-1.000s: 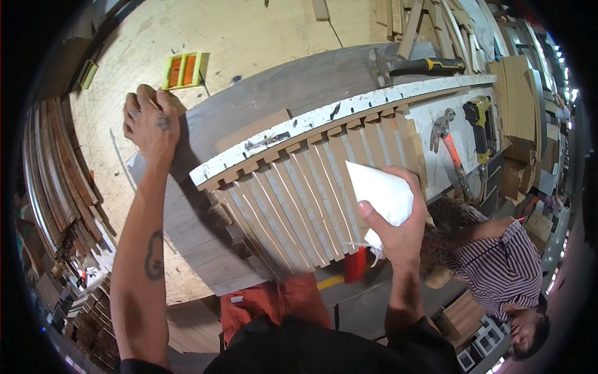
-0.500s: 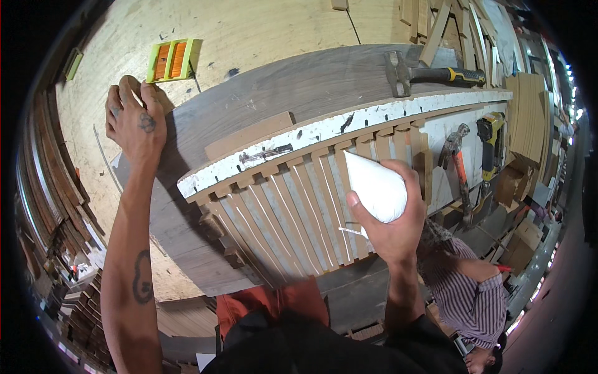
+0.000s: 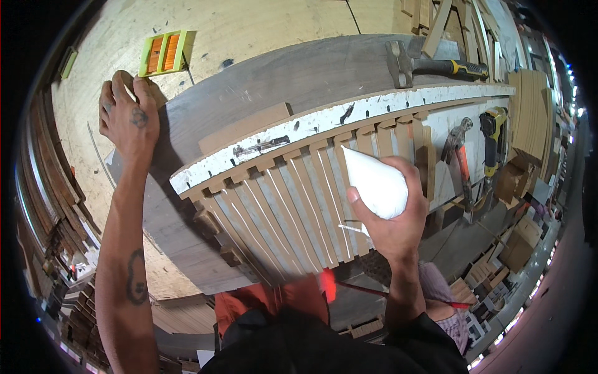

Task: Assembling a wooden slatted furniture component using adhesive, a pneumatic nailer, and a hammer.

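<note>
My right hand is closed round a white cone-shaped piping bag, its narrow tip pointing up and left. The tip is over a row of parallel brown wooden strips, close to their far end. Thin white lines of what looks like glue run along several strips to the left of the bag. Across the strips' far ends lies a long white paint-spotted bar. Over at the left, my left hand rests on the worktable with its fingers bent and partly apart, holding nothing I can see. A yellow-green frame with orange panels lies just beyond its fingertips.
A sledgehammer lies on the grey wood-grain board behind the bar. To the right are a claw hammer and a yellow-and-black tool. Loose wood offcuts lie at the far right. Another person's striped sleeve shows at lower right.
The view has shifted slightly. My right hand and the bag stay near the same strip. The other person has moved mostly behind my right arm, and a red piece shows at the strips' near edge.
</note>
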### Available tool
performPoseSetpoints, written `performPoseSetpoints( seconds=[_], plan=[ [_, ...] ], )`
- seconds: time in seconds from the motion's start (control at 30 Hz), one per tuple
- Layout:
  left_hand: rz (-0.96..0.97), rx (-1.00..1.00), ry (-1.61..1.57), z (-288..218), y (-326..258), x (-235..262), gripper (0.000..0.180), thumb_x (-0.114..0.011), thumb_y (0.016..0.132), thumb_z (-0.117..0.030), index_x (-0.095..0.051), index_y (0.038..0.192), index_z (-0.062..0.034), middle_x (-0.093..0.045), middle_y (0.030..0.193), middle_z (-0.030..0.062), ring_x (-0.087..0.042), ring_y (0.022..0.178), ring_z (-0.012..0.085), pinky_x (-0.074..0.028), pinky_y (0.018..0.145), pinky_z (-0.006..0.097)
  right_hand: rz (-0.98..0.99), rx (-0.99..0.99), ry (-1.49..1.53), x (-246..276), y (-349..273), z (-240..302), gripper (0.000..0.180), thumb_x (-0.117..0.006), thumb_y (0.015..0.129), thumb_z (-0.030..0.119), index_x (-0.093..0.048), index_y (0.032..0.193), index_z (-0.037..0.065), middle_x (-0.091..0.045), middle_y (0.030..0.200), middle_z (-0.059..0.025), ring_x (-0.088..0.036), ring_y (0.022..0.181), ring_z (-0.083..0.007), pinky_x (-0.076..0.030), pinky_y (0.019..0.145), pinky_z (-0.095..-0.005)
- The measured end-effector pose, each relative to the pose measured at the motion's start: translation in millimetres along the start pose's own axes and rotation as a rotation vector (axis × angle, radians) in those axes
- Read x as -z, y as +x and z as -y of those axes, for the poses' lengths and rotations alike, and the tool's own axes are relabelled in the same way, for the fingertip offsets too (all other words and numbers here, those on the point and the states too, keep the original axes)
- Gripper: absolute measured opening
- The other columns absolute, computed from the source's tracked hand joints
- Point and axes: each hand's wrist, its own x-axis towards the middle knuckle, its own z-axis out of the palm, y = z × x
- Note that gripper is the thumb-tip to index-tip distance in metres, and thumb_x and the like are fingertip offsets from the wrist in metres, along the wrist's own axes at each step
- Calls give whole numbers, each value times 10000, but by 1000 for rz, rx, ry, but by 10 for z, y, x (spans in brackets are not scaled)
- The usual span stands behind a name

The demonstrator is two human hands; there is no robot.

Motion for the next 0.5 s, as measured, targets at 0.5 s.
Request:
performPoseSetpoints(
  seconds=[0.5],
  plan=[
    [-9, -1, 26, 68, 26, -104, 595, -395, 999, -517, -438, 1475, -163, -372, 1543, 192, -312, 1444, 384, -214, 1145, 581, -8, 4, 36, 91, -385, -139, 606, -879, 712, 172, -539, 1200, 53, -674, 986, -149, -719, 865, -258, -587, 704, -346]
  ],
)
